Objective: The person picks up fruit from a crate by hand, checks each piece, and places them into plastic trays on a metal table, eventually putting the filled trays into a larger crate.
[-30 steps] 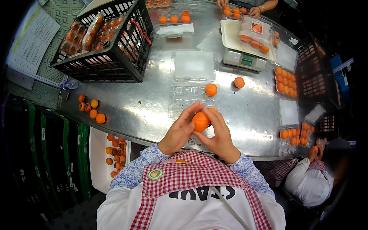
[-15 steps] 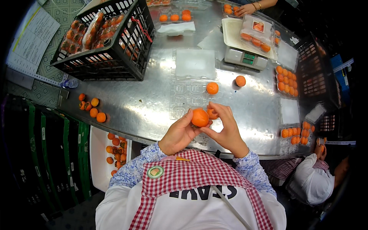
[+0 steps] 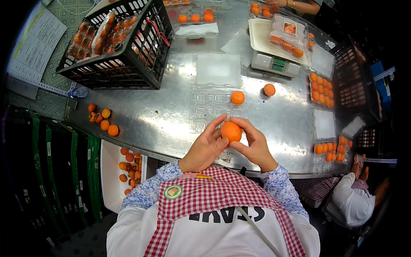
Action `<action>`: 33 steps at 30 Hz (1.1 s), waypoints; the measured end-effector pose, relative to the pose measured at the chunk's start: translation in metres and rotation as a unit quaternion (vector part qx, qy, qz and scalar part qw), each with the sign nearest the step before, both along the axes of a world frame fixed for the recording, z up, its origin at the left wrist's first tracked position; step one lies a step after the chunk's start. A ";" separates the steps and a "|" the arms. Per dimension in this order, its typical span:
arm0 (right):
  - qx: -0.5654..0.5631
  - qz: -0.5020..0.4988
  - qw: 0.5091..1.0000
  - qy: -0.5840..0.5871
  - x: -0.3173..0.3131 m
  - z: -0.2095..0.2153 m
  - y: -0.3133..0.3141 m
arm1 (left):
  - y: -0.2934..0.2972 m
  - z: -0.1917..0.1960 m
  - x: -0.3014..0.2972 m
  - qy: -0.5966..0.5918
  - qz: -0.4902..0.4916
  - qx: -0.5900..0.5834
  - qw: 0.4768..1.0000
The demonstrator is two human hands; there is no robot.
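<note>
Close to the table's near edge, a smooth orange persimmon (image 3: 231, 132) is held between my two hands. My left hand (image 3: 206, 144) closes on its left side with the thumb on the fruit. From the right, my right hand (image 3: 252, 143) grips it with thumb and fingers. Just beyond my fingers lies a clear plastic tray (image 3: 206, 112) with moulded cups, its near right part hidden by my hands. One persimmon (image 3: 237, 97) sits in the tray's far right corner, and a single persimmon (image 3: 269, 89) rests on the metal farther right.
A black crate (image 3: 115, 77) of packed persimmons stands far left, with loose persimmons (image 3: 105, 125) nearer. A white tub (image 3: 112, 180) of fruit is below the edge. At right are a scale (image 3: 274, 64) bearing a pack, filled trays (image 3: 320, 90) and a co-worker (image 3: 349, 197). Another person's hand (image 3: 276, 3) shows far off.
The held persimmon has moved slightly right and turned, its side mark no longer showing. My right hand has closed onto it. A second persimmon beside my right fingers is now out of sight.
</note>
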State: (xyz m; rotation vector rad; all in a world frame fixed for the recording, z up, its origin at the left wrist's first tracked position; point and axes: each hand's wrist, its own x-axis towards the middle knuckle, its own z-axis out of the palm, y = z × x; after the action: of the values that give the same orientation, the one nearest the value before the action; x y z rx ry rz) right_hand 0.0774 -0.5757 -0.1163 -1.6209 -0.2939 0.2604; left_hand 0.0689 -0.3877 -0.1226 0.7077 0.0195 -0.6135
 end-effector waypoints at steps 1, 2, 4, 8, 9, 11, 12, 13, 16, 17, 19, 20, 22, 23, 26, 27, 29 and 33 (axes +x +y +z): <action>0.000 0.004 1.000 -0.012 0.000 -0.003 0.000 | 0.000 -0.001 0.000 -0.022 0.000 0.011 1.000; 0.001 0.008 1.000 -0.025 0.000 -0.004 0.000 | 0.000 -0.003 0.001 -0.038 0.003 0.014 0.999; -0.014 0.024 0.998 -0.056 0.001 -0.004 0.000 | 0.001 -0.006 0.002 -0.070 0.008 0.019 0.997; -0.055 0.042 0.994 -0.084 0.003 0.002 -0.002 | 0.003 -0.008 0.002 -0.061 0.010 0.009 0.998; -0.062 0.039 0.994 -0.076 0.002 0.004 -0.002 | 0.002 -0.008 0.003 -0.032 0.013 -0.010 0.999; -0.075 0.034 0.995 -0.058 0.001 0.007 -0.003 | 0.002 -0.007 0.005 -0.007 0.007 -0.031 0.999; -0.075 0.033 0.995 -0.050 0.002 0.006 -0.004 | 0.001 -0.005 0.006 -0.011 -0.001 -0.033 0.999; -0.075 0.032 0.996 -0.041 0.003 0.004 -0.004 | 0.001 -0.004 0.007 -0.016 -0.009 -0.034 0.999; -0.080 0.032 0.996 -0.036 0.005 0.003 -0.005 | 0.001 -0.006 0.005 -0.007 -0.013 -0.030 0.999; -0.082 0.033 0.995 -0.038 0.005 0.002 -0.005 | 0.001 -0.008 0.005 -0.003 -0.015 -0.027 1.000; -0.092 0.026 0.994 -0.047 0.005 -0.001 -0.005 | 0.002 -0.011 0.005 0.004 -0.020 -0.020 1.000; -0.097 0.023 0.994 -0.051 0.006 -0.003 -0.005 | 0.002 -0.012 0.005 0.006 -0.021 -0.019 1.000; -0.093 0.018 0.994 -0.044 0.004 -0.004 -0.004 | 0.002 -0.014 0.004 0.009 -0.022 -0.015 1.000; -0.092 0.015 0.995 -0.040 0.004 -0.005 -0.004 | 0.002 -0.014 0.004 0.010 -0.021 -0.009 1.000; -0.075 0.023 0.997 -0.008 0.004 -0.007 -0.006 | 0.001 -0.010 0.005 0.008 -0.023 0.012 1.000; -0.069 0.029 0.997 0.004 0.004 -0.006 -0.006 | 0.001 -0.007 0.006 0.004 -0.028 0.021 0.999; -0.056 0.041 0.997 0.028 0.006 -0.005 -0.007 | 0.002 -0.005 0.007 0.005 -0.048 0.032 0.998; -0.059 0.067 0.995 0.033 0.007 -0.003 -0.006 | 0.008 -0.015 0.007 0.026 -0.112 0.030 0.993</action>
State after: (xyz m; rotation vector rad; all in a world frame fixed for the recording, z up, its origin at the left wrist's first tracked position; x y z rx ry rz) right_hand 0.0841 -0.5820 -0.1190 -1.7075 -0.3433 0.4396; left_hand 0.0759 -0.3793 -0.1371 0.7570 0.0064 -0.8503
